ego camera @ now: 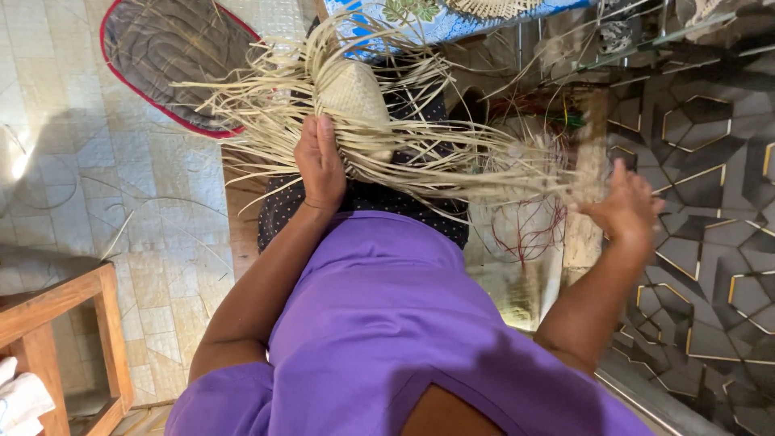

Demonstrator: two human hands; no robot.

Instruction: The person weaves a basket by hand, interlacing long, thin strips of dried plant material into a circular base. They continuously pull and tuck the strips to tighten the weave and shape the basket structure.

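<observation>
On a dark dotted lap, seen from above — a short exchange over the picture.

— What did each hand have?

— The left hand point(320, 165) was clamped over the near edge of a half-woven straw piece point(355, 101), fingers pressed flat on its pale plaited body. That body stood on the dark dotted cloth point(363, 202) covering the person's knees, with loose straw strands point(452, 157) fanning out from it on all sides.

— And the other?

— The right hand point(626, 211) was out to the side, well apart from the plaited body, at the far tips of the long strands that swept rightward. Its fingers were curled toward the palm around those tips, though motion blur there made it hard to tell how tightly they gripped.

— Where was the woven piece, exactly?

— Centred above the purple garment point(387, 323), between the two arms, closer to the left hand than the right.

— What surrounded the person?

— A grey mat with a red border point(173, 56) lay on the pale tiled floor point(73, 178) beyond the straw, to the left. A wooden frame point(60, 311), perhaps a stool, stood at the lower left with white cloth point(20, 400) beside it. A blue patterned fabric point(452, 16) ran along the top edge. To the right, dark flooring with gold geometric lines point(702, 161) filled the picture, and a tangle of thin reddish strands point(525, 230) lay below the swept straw, near a wooden post point(585, 202).
</observation>
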